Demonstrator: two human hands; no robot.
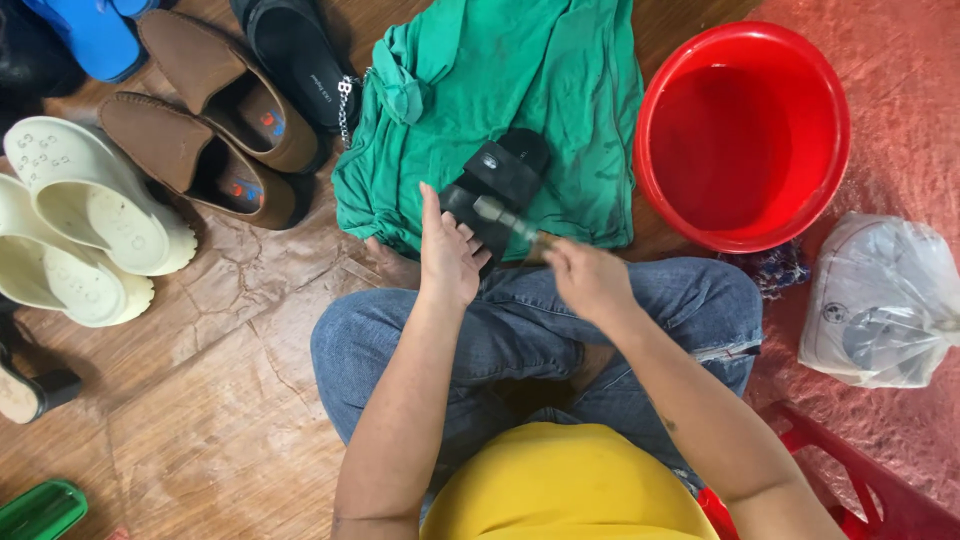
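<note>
Cross-legged in jeans [520, 330]. Left hand [450, 255] fingers curled under black sandal [495, 190], over green cloth [500, 90]; right hand [590, 280] fisted on blurred brush [510, 222], mid-scrub. Beyond, red basin [745, 215]; other shoes [200, 120] apparently waiting.

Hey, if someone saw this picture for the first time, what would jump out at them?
Probably the bright red basin at the upper right and the green cloth spread on the floor beside it. At the centre, the left hand holds a black sandal over the cloth while the right hand works a small brush on it. Pairs of shoes crowd the upper left.
</note>
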